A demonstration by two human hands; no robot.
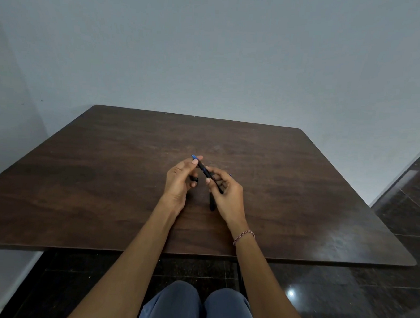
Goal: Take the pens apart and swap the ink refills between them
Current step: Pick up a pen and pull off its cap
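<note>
Pinching a slim black pen with a blue tip (pixel 204 170) above the dark wooden surface (pixel 104 177), the left hand (pixel 180 181) closed its fingers (pixel 196 161) near the blue end while the right hand (pixel 226 191) gripped the lower barrel. Another black pen piece (pixel 212 203) lay just below the right fingers (pixel 211 181).

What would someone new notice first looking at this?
Two bare hands meet above the middle of a dark wooden table, the left hand and right hand both gripping one black pen with a blue tip. A beaded bracelet circles the right wrist.
</note>
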